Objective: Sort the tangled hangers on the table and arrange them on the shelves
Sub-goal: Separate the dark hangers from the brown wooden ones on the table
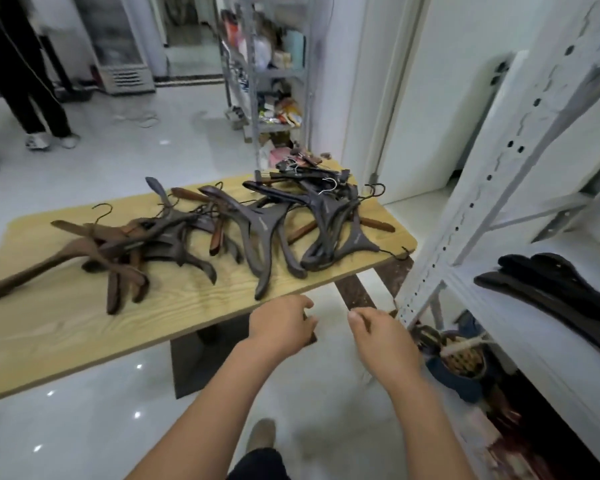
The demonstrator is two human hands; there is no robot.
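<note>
Our left hand (281, 323) and right hand (378, 334) hang side by side off the near edge of the wooden table (66, 323), fingers loosely curled and holding nothing. Brown hangers (84, 251) lie tangled at its left, dark hangers (326, 220) towards its far right corner. Black hangers (551, 292) lie on the white shelf (465, 202) to our right.

I take this for a storeroom behind a shop. White slotted-steel shelving (499, 188) stands on my right, with a cluttered grey metal rack (257, 98), a white glass-door display fridge (118, 39) and glossy pale floor tiles (153, 150) beyond. Dark wooden clothes hangers (264, 226) are heaped on a light wooden table (66, 323).
</note>
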